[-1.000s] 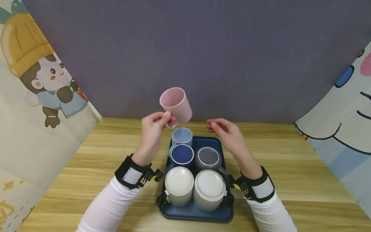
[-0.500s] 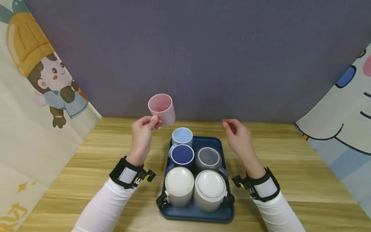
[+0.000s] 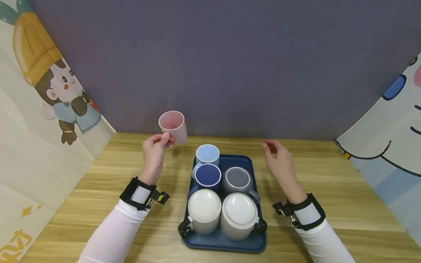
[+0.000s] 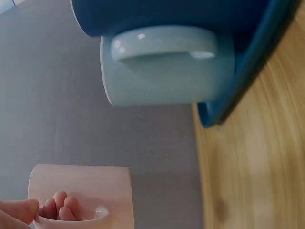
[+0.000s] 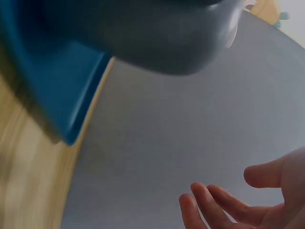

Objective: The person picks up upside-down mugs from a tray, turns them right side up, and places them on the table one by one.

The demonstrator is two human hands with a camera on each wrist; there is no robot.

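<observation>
Left hand (image 3: 154,155) pinching the pink mug (image 3: 175,129) by its handle (image 4: 86,223), held above the tabletop (image 3: 345,197), left of the tray (image 3: 227,245); right hand (image 3: 281,162), fingers loose, thumb apart, hovers to the tray's right.

We find room at the bare far-right corner of the dark blue rectangular tray (image 3: 234,159), behind the round glossy grey mug (image 3: 237,177). The round light blue mug (image 3: 207,153) and the round navy mug (image 3: 208,175) block its left; two ribbed white mugs (image 3: 204,209) crowd its front. The raised pale pink cylindrical mug (image 3: 175,128) obstructs the far-left side; we have free wood-grain desk (image 3: 270,184) between tray and right hand (image 3: 281,161).
</observation>
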